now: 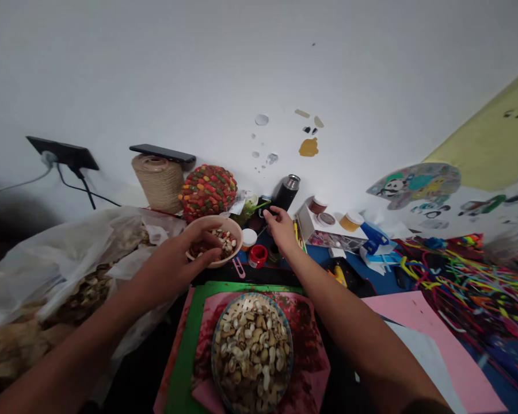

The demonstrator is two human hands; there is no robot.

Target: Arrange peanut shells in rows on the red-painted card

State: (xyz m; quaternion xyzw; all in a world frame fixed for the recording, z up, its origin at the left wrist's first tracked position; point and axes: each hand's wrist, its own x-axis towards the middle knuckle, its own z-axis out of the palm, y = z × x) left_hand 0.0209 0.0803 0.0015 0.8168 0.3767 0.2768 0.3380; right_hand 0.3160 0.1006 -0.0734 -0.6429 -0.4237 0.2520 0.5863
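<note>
My left hand (198, 250) reaches over a pale bowl (237, 230) of small red and whitish pieces, its thumb and fingers apart. Among the jars, my right hand (280, 227) has thumb and finger slightly apart near a thin green stick (263, 204); I see nothing held between them. Close by stand an open jar of red paint (258, 256), a white-lidded jar (249, 238) and a dark jar (274, 253). In front of me, a round patterned basket (216, 345) full of nut shells (254, 345) rests on red-stained pink paper (313, 351).
Plastic bags of shells (86, 293) lie at left. Behind are a twine spool (159, 184), a phone (162, 153), a colourful shell-covered ball (209, 190) and a black flask (286, 194). A box with jars (330, 230), a blue glue gun (374, 237) and pipe cleaners (470, 276) are at right.
</note>
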